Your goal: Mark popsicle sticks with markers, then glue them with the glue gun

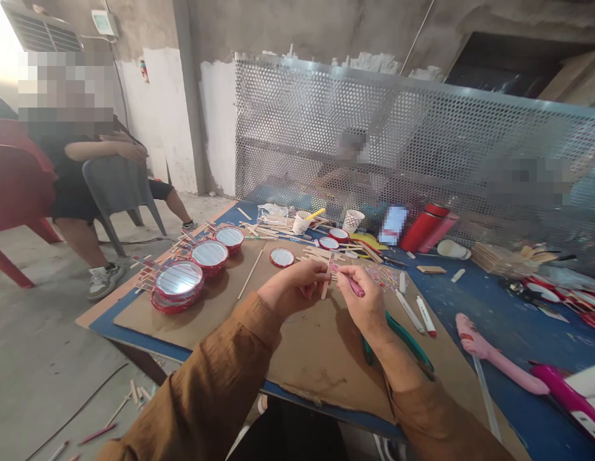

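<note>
My left hand (297, 287) pinches a flat wooden craft stick (324, 292), held upright above the cardboard. Closed around a pink pen-like tool (356, 288), my right hand (367, 301) meets the stick from the right; its tip is too small to make out. Below my right wrist lies a teal-handled tool (409, 342), partly hidden by my arm. White markers (411, 312) rest to its right. Just beyond my left hand is a small red-rimmed round disc (281, 257). Larger red-rimmed round pieces (179, 280) with wooden sticks attached stand in a row at the left.
Cardboard (221, 320) covers part of the blue table (489, 307). Paper cups (301, 223), loose sticks, a phone (393, 224) and a red bottle (423, 227) line the back. A pink glue gun (499, 368) lies right. Beyond the left edge sits a person (86, 192).
</note>
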Tool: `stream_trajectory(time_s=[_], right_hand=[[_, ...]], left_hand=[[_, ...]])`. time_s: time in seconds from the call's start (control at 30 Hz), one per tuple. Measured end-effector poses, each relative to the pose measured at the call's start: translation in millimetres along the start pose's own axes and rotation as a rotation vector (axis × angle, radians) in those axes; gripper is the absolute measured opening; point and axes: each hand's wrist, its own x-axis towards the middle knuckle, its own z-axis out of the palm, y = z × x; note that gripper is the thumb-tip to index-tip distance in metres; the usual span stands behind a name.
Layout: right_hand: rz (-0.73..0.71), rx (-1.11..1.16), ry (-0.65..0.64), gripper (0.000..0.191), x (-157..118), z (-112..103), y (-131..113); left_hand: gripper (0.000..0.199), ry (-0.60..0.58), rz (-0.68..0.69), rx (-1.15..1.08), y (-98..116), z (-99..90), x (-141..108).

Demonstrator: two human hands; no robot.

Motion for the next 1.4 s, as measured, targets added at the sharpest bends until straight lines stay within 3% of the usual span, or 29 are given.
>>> stream_trajectory(time_s=[0.2, 0.4, 0.6, 0.8, 1.0, 1.23, 1.4], right_hand=[[-0.006, -0.006, 0.0, 0.021, 0.1, -0.1, -0.2], [0.043, -0.055, 0.094, 0.022, 0.2, -0.6, 3.6], [0.001, 0.015, 0.031, 0.021, -1.1, 1.9, 0.6], [0.031, 0.002, 0.083, 0.021, 0.5, 0.8, 4.8], [-0.006, 0.034, 0.024, 0.02, 1.7, 0.2, 6.4], [0.003, 0.019, 0.036, 0.02, 2.3, -0.3, 6.3], [-0.003, 0.027, 0.023, 0.02, 2.6, -0.7, 5.2]], left_hand=[[0.028, -0.035, -0.024, 0.057, 0.1, -3.2, 3.8], [0.022, -0.029, 0.017, -0.014, -4.8, -1.6, 4.6], [0.025, -0.039, -0.016, 0.035, -1.5, -3.3, 3.8], [0.027, -0.039, 0.009, 0.02, 1.2, -3.4, 1.6], [0.026, -0.094, -0.039, 0.033, 1.5, -6.7, 6.6], [0.023, -0.032, -0.001, 0.019, -0.8, -2.4, 5.3], [0.023, -0.074, -0.034, 0.055, -1.5, -4.9, 8.4]])
